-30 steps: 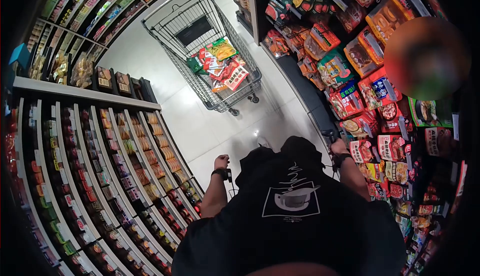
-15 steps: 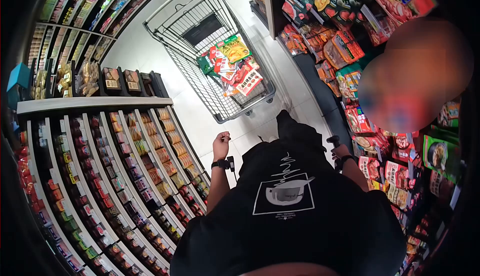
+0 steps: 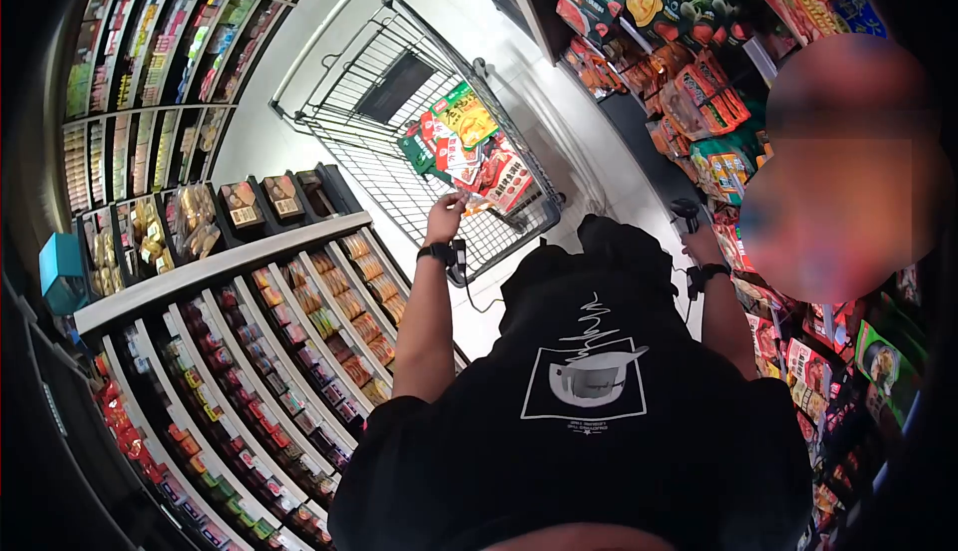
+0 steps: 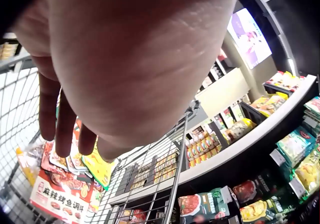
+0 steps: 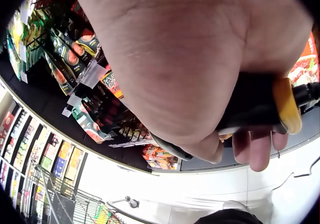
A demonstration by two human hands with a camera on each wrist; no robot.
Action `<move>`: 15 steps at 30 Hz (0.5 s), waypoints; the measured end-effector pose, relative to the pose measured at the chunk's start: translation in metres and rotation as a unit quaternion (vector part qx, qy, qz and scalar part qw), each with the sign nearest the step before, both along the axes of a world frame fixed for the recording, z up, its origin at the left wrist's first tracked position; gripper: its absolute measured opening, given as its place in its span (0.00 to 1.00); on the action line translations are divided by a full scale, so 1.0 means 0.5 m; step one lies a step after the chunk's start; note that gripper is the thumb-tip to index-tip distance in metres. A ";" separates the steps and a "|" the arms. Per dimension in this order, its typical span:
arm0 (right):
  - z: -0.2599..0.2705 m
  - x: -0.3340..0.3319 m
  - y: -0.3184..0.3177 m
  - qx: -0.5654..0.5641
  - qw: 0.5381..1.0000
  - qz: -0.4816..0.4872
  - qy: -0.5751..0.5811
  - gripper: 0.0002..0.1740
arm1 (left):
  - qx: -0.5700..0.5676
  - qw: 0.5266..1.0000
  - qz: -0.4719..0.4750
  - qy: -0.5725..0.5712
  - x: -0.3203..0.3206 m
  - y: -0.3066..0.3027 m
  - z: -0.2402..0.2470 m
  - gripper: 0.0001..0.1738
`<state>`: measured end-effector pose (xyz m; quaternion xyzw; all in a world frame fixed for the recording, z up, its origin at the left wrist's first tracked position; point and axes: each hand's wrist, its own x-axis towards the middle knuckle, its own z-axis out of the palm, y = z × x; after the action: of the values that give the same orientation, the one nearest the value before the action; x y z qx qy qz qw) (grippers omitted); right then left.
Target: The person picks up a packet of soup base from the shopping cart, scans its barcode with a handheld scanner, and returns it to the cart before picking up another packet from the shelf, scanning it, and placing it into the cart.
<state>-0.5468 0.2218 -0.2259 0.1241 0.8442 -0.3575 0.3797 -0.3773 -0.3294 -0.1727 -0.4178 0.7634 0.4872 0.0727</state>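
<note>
A wire shopping cart [image 3: 329, 137] stands ahead, tilted in the head view. Inside it lies a pile of food packets, among them a yellow-and-green packet [image 3: 467, 117] and a red-and-white packet [image 4: 62, 196]. My left hand [image 3: 445, 220] is at the cart's near side, overlapping its basket in the head view. In the left wrist view its fingers [image 4: 65, 129] hang fairly straight, holding nothing visible. My right hand [image 3: 704, 245] grips a black handheld device [image 5: 255, 104] with a yellow band and a cable at one end. Its exact kind is unclear.
Shelves of small packaged goods [image 3: 269, 371] curve along the left. On the right, a packed rack of bagged foods [image 3: 699, 92] runs close beside my right arm. Pale tiled floor [image 3: 519, 82] lies between them. A blurred round patch covers part of the right rack.
My left hand has moved forward to the cart's near side, and the cart appears closer. The right hand has also moved forward, still gripping the black device.
</note>
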 end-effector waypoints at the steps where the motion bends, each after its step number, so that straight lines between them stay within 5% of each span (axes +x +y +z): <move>1: 0.000 0.001 0.011 0.008 1.000 0.003 0.007 0.18 | 0.023 1.000 -0.005 -0.006 -0.024 -0.013 -0.029 0.17; 4: 0.040 0.013 0.029 0.030 0.999 -0.018 0.004 0.25 | 0.081 0.994 0.024 -0.074 -0.083 -0.032 -0.098 0.16; 10: 0.012 0.145 0.118 0.096 0.989 -0.104 -0.050 0.26 | 0.037 0.993 0.005 -0.111 -0.153 -0.073 -0.240 0.18; 12: -0.029 0.217 0.151 0.082 0.987 -0.129 -0.040 0.22 | 0.063 0.994 0.000 -0.095 -0.149 -0.124 -0.360 0.22; 15: -0.057 0.312 0.174 0.097 0.966 -0.203 -0.128 0.13 | 0.013 0.995 0.017 -0.095 -0.186 -0.093 -0.307 0.23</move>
<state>-0.3907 0.3087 -0.2543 0.3742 0.7764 -0.3243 0.3900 -0.4704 -0.3760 -0.3261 -0.4742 0.7395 0.4562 0.1423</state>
